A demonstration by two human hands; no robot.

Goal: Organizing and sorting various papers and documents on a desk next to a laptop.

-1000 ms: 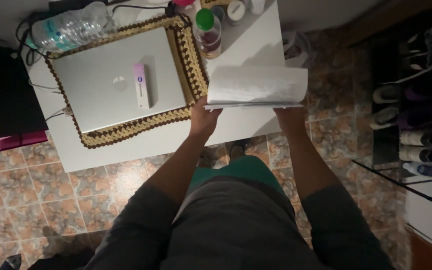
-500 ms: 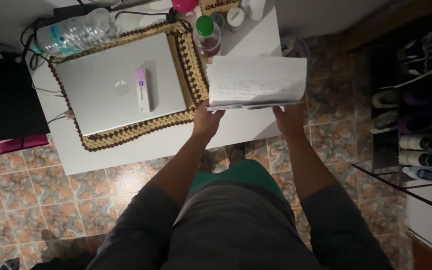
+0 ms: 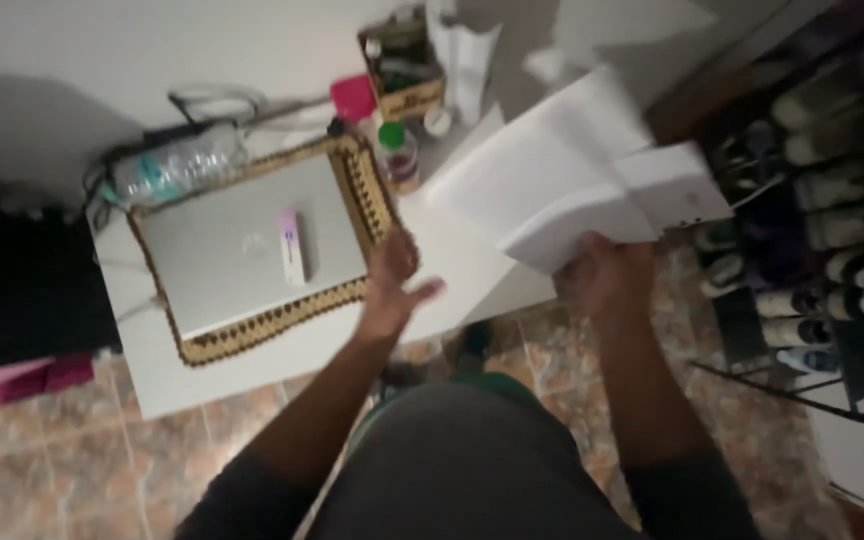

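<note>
The right hand (image 3: 607,272) was clamped on the lower edge of an open white book (image 3: 577,175), which was lifted clear of the desk (image 3: 452,262) and tilted, its pages fanning up and to the right over the desk's far corner and the tiled floor (image 3: 72,450). The left hand (image 3: 392,280) held nothing: its fingers were spread and loose, hovering over the bare white desk top just beside the edge of a crocheted brown-and-cream mat (image 3: 367,195), well apart from the book. On that mat lay a closed silver laptop (image 3: 242,255) with a small pink-and-white box (image 3: 292,246) resting flat on its lid. A green-capped bottle (image 3: 398,156) stood just behind the mat's right corner, and a clear plastic water bottle (image 3: 177,165) lay on its side along the mat's far edge, among dark cables. A cardboard box (image 3: 402,65) sat against the wall further back. To the right, a dark rack (image 3: 812,200) held rows of shoes. The view was blurred throughout
</note>
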